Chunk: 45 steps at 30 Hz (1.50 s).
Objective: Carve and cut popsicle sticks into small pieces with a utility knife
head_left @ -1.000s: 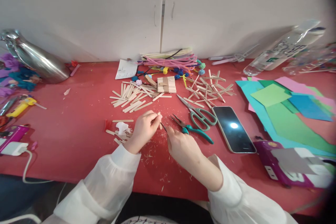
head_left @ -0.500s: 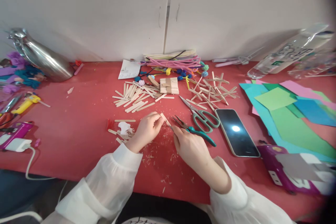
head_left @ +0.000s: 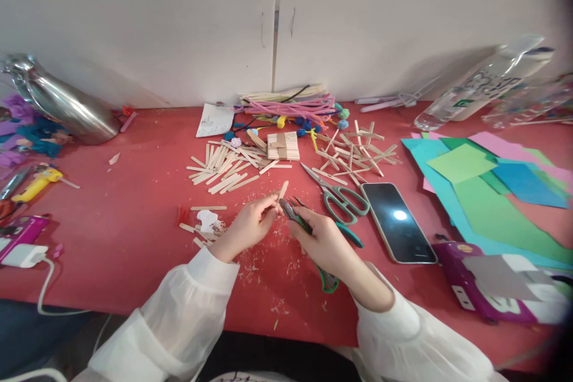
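Between the pinched fingers of my left hand (head_left: 255, 218) stands a wooden craft stick (head_left: 283, 190), its upper end pointing away from me. My right hand (head_left: 320, 239) is closed round a utility knife (head_left: 330, 280) with a green-edged handle. The knife's front end meets the stick near my left fingertips; the exact contact of the blade is too small to make out. Partly hidden behind my right hand lie pliers with teal handles (head_left: 350, 235). Scissors (head_left: 344, 200) with grey-green handles rest just beyond. Wood shavings (head_left: 280, 304) are scattered below my hands.
Loose craft sticks (head_left: 219, 167), a banded stick bundle (head_left: 283, 146) and joined stick pieces (head_left: 358, 152) lie ahead. To the right are a phone (head_left: 398, 224), coloured paper (head_left: 487, 203) and a purple device (head_left: 474, 286). A steel jug (head_left: 67, 104) and yellow glue gun (head_left: 40, 184) are left.
The stick has turned more upright in my left hand. My right hand has rotated, and the knife, mostly hidden before, now shows. The whole view has shifted slightly.
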### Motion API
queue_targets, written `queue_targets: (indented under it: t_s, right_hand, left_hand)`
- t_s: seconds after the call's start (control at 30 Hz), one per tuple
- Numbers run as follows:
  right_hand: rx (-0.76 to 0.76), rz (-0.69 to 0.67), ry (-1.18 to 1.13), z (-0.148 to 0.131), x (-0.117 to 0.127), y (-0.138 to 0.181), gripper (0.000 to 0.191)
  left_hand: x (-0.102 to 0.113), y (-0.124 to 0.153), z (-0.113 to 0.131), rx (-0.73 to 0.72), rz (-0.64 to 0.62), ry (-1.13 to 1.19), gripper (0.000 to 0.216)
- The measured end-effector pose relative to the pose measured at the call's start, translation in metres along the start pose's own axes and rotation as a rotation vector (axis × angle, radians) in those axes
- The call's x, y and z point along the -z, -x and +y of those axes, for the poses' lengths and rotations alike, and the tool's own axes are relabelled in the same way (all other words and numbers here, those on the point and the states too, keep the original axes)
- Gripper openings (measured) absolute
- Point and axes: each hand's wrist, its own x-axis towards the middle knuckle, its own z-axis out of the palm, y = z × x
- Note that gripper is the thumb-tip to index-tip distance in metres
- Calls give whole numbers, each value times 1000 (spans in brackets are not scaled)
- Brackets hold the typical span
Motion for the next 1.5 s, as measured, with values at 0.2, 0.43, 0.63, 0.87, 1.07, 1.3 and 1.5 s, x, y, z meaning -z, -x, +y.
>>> queue_targets:
  t_s: [0.2,0.43,0.63,0.87,1.07,1.3,1.5]
  right_hand:
    - [-113,-95,-269,-1,3,-2,14]
    - [-178,-92,-340,-3,2,-4,14]
    - [-151,-53,-259,-3,-1,-4,11]
    - [-155,-55,-268,-3,-3,-4,10]
    - [-208,-99,-375,-8,0,-5,14]
    - [-244,-122,-513,-12,1,-5,18]
    - [-221,-117,-530,-9,-3,-5,20]
  left_hand:
    - [-2,1,-4,40,81,-34,33]
    - [-1,-1,-12,59,223,-126,14]
    - [-2,0,-8,77,186,-88,15]
    - [-4,1,-4,88,194,-180,12]
    - [-6,2,-7,2,215,-231,12]
    - [-6,2,-9,-24,240,-236,12]
    - [-6,2,-7,1,231,-230,13]
